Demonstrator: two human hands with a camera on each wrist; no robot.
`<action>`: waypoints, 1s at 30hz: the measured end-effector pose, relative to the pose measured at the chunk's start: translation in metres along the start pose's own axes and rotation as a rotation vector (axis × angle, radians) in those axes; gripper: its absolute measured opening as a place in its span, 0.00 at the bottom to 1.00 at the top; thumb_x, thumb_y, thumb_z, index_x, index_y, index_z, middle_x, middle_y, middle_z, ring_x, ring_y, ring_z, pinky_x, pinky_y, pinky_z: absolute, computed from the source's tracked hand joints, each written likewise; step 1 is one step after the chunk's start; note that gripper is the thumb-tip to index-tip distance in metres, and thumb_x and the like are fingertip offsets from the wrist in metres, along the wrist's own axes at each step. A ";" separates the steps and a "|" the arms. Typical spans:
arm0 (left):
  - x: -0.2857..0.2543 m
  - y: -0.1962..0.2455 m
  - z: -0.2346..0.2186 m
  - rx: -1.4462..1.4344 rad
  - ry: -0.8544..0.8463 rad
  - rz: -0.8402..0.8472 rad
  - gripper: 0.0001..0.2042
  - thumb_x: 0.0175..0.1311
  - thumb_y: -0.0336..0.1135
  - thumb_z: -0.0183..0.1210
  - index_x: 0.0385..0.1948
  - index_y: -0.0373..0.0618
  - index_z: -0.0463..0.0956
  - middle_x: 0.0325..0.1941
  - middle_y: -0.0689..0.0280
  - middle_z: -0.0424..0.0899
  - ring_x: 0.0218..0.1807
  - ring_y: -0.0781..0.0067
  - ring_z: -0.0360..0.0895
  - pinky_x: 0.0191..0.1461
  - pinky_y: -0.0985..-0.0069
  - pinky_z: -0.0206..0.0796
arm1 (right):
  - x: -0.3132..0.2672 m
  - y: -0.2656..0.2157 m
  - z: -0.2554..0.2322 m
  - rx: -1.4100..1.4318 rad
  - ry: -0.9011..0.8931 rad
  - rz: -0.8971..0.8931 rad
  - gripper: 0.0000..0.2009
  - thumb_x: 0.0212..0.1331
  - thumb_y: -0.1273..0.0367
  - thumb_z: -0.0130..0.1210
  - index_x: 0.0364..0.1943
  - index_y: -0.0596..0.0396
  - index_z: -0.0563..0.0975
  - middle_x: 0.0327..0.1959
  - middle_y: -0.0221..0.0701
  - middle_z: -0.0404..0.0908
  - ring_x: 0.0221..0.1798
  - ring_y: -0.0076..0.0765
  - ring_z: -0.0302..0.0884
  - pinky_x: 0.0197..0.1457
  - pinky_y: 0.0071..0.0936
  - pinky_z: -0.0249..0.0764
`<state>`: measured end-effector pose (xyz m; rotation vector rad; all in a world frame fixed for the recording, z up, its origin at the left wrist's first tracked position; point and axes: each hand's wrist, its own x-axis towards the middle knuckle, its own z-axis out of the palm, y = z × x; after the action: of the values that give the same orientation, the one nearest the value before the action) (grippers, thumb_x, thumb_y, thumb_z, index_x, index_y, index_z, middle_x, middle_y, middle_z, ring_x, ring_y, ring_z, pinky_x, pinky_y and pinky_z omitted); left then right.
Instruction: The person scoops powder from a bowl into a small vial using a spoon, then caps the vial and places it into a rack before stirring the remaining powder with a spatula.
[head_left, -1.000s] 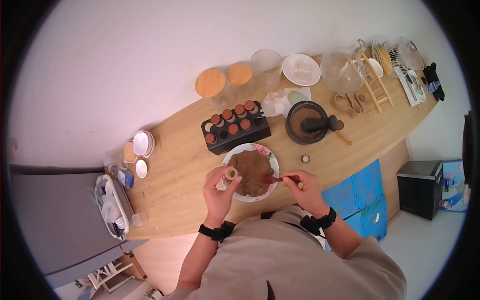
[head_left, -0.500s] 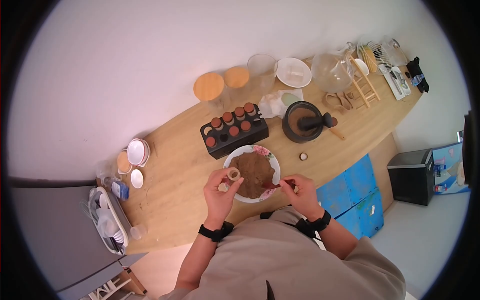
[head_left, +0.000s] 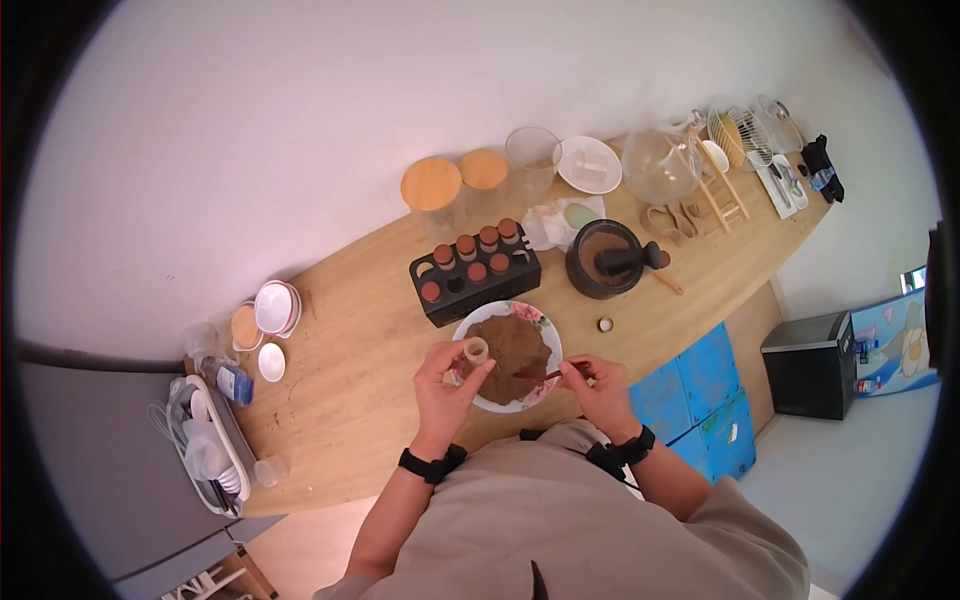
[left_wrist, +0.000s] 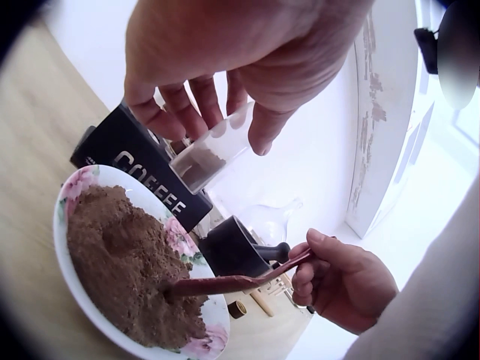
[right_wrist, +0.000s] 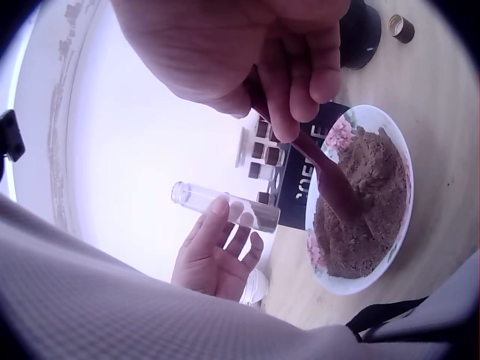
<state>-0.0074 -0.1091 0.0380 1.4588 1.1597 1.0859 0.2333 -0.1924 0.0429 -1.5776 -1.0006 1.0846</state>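
Observation:
My left hand [head_left: 443, 400] holds a small clear glass vial [right_wrist: 259, 214] between thumb and fingers, over the left edge of a floral bowl [head_left: 556, 345]. Brown powder lies in the vial's bottom, and its mouth is uncapped. The bowl holds a mound of brown powder [head_left: 510, 340]. With thumb and fingers, my right hand [head_left: 603, 398] pinches the handle of a dark red spoon [left_wrist: 217, 285] at the bowl's right side. The spoon's tip is sunk in the powder. A loose cap [head_left: 605, 325] lies on the table to the right.
Just behind the bowl stands a black rack [head_left: 475, 290] of brown-capped vials, marked COFFEE. A dark mortar [head_left: 597, 283] with its pestle [head_left: 625, 260] is to its right. Wood-lidded jars [head_left: 432, 190] line the wall; small white bowls [head_left: 272, 310] sit at left.
The spoon has moved leftward, its tip going from the bowl's right side into the powder. My left hand keeps the vial at the bowl's left edge. The head view has shifted slightly.

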 end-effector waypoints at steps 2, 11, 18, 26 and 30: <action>0.001 0.004 0.000 0.002 0.006 -0.006 0.14 0.63 0.23 0.75 0.50 0.41 0.87 0.49 0.68 0.86 0.44 0.78 0.81 0.48 0.78 0.76 | 0.000 0.001 -0.005 -0.093 -0.099 0.042 0.10 0.74 0.70 0.65 0.46 0.68 0.86 0.31 0.33 0.91 0.34 0.22 0.88 0.42 0.23 0.82; 0.001 0.009 0.002 0.043 0.005 0.016 0.14 0.62 0.23 0.76 0.49 0.41 0.87 0.48 0.67 0.86 0.44 0.78 0.81 0.47 0.78 0.76 | 0.013 0.007 -0.006 0.148 -0.073 0.182 0.11 0.75 0.69 0.64 0.48 0.68 0.86 0.34 0.32 0.90 0.39 0.23 0.88 0.44 0.23 0.83; 0.000 0.008 0.005 0.042 0.054 0.055 0.16 0.59 0.23 0.77 0.48 0.38 0.86 0.42 0.66 0.84 0.38 0.77 0.77 0.42 0.78 0.72 | 0.021 -0.014 -0.032 -0.270 -0.040 -0.143 0.06 0.71 0.71 0.66 0.43 0.61 0.86 0.32 0.34 0.89 0.33 0.31 0.87 0.39 0.30 0.80; 0.001 0.015 0.009 0.062 0.033 0.011 0.16 0.59 0.24 0.77 0.48 0.38 0.87 0.43 0.65 0.85 0.37 0.76 0.77 0.42 0.77 0.73 | 0.035 -0.017 -0.018 -0.440 -0.138 -0.511 0.06 0.66 0.71 0.67 0.44 0.54 0.85 0.36 0.37 0.85 0.41 0.48 0.82 0.43 0.41 0.77; 0.000 0.010 0.010 0.079 0.057 0.036 0.16 0.59 0.24 0.77 0.48 0.38 0.87 0.43 0.65 0.85 0.37 0.76 0.78 0.42 0.77 0.73 | 0.046 -0.024 -0.024 -0.491 -0.067 -0.454 0.06 0.68 0.71 0.66 0.45 0.54 0.85 0.35 0.37 0.84 0.41 0.49 0.82 0.44 0.42 0.77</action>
<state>0.0036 -0.1120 0.0466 1.5233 1.2332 1.1242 0.2666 -0.1498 0.0620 -1.5773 -1.6676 0.6042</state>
